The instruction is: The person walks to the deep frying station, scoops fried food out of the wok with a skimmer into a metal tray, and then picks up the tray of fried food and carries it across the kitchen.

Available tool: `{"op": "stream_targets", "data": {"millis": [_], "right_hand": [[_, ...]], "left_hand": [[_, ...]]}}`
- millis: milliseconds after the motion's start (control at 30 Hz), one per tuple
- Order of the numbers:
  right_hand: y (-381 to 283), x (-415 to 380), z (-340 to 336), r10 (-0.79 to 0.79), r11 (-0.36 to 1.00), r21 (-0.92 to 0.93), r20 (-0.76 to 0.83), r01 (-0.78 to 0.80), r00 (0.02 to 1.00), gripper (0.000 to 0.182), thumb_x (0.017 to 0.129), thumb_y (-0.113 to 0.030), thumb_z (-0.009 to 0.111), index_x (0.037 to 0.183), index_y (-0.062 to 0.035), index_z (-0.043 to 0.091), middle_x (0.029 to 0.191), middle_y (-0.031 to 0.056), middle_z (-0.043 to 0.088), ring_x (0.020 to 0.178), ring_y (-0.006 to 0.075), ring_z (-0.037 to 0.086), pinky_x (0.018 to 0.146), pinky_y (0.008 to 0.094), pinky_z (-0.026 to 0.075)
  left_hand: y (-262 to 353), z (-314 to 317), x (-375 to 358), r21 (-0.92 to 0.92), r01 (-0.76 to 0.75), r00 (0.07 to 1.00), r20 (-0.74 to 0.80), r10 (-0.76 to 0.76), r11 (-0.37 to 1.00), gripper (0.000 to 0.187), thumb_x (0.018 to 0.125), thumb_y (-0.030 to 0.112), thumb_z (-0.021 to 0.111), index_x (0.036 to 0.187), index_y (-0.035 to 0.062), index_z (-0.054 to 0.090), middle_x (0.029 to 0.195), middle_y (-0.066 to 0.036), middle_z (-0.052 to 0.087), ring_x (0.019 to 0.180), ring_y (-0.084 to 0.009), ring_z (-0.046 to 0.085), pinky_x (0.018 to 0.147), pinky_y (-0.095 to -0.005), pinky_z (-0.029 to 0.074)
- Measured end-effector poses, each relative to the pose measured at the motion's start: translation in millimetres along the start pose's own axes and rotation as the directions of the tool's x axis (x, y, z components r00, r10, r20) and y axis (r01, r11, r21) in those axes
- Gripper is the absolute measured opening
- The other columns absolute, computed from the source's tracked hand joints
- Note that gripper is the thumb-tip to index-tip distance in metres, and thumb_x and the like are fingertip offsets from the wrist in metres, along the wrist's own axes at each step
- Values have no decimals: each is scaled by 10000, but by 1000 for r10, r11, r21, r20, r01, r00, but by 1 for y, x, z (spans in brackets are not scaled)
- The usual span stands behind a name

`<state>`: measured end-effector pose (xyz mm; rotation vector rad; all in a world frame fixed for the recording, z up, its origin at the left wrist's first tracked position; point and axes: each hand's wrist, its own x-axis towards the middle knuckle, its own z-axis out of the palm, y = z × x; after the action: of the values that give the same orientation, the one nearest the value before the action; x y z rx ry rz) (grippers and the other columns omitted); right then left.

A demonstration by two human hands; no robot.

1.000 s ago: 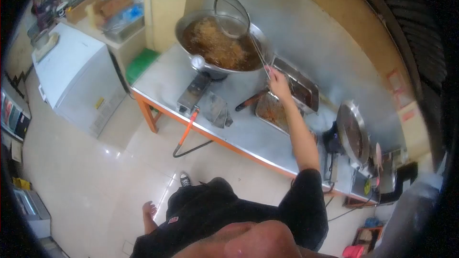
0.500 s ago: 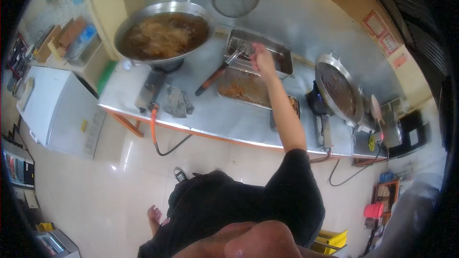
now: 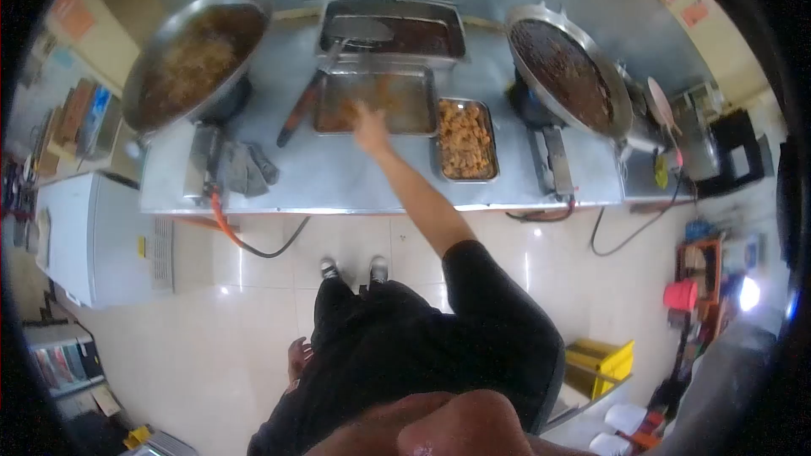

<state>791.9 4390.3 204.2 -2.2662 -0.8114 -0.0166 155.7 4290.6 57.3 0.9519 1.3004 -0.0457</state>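
My right hand (image 3: 369, 125) reaches down over the front part of a shallow metal tray (image 3: 416, 129) with brown crumbs and residue in it. Its fingers are smeared by motion, so I cannot make out whether they hold anything. Just behind is a deep rectangular pan (image 3: 461, 44) with dark contents. A long-handled metal skimmer (image 3: 302, 110) rests with its head over that pan and its dark handle left of the tray. To the right stands a smaller tray of browned fried pieces (image 3: 465, 139). Low beside my body hangs my left hand (image 3: 298, 356), fingers loosely apart, holding nothing.
A large wok (image 3: 198, 55) of bubbling brown oil sits on a left burner; another wok (image 3: 564, 67) with dark contents stands on the right. A grey cloth (image 3: 247, 169) lies by the left burner. Hoses hang past the metal table's front edge (image 3: 380, 205). A white chest freezer (image 3: 97, 236) stands left.
My right hand has moved from above the deep pan to the shallow tray in front of it. The head view has turned, uncovering the tray of fried pieces. My left hand still hangs low.
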Motion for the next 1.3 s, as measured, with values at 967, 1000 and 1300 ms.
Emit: {"op": "stream_targets", "data": {"millis": [967,1000,1300], "right_hand": [[178,-241,-115,860,160,979,-77,-124,504,282,865,-88,534,1110,32,462,1051,155,563,868,255,615,676,374,568],[167,-254,-126,855,156,979,-69,-129,514,282,854,-69,527,1114,24,468,1034,146,570,859,232,616,669,359,567],[133,-404,-209,894,142,955,-11,-259,447,224,852,-129,530,1044,-15,510,917,87,609,806,159,603,619,300,515]], "left_hand": [[205,67,87,242,-173,973,190,128,955,256,909,259,474,1078,89,562,803,-29,534,623,-103,509,549,-222,429],[213,87,95,208,-239,942,287,175,948,232,919,232,477,1070,80,566,796,-23,532,619,-89,497,539,-214,419],[307,382,18,114,-466,597,773,216,877,225,933,214,485,1073,65,577,817,-9,541,678,-76,509,616,-219,436]]}}
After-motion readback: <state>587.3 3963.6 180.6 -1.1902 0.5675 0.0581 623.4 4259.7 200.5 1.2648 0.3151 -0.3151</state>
